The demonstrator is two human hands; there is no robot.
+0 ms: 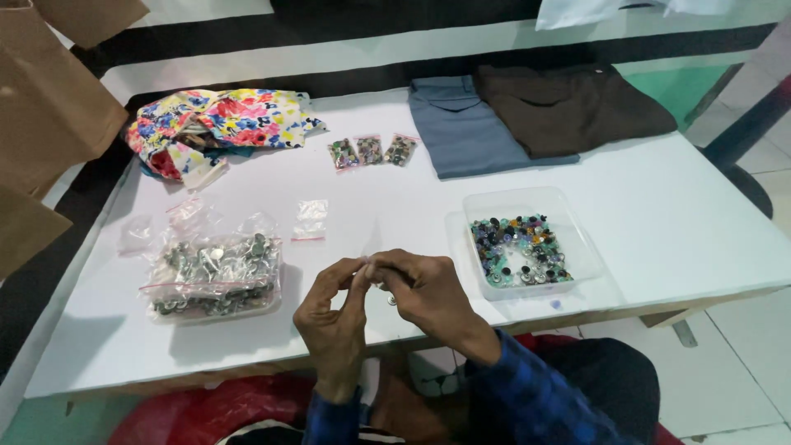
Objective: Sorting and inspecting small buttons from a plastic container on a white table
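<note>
I pinch a small clear plastic bag [368, 265] between the fingertips of both hands, left hand [331, 309] and right hand [422, 290], just above the white table [659, 214]; it looks empty, though it is hard to tell. Three filled little bags with pink seals [371, 151] already lie in a row further back, and empty clear bags [311, 219] wait nearer. The clear plastic tray of coloured buttons [519, 251] sits to my right, a large bag of silver metal buttons [212, 276] to my left.

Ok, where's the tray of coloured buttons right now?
In the head view, the clear tray sits on the white table, just right of the right hand and in front of the folded grey cloth.
</note>
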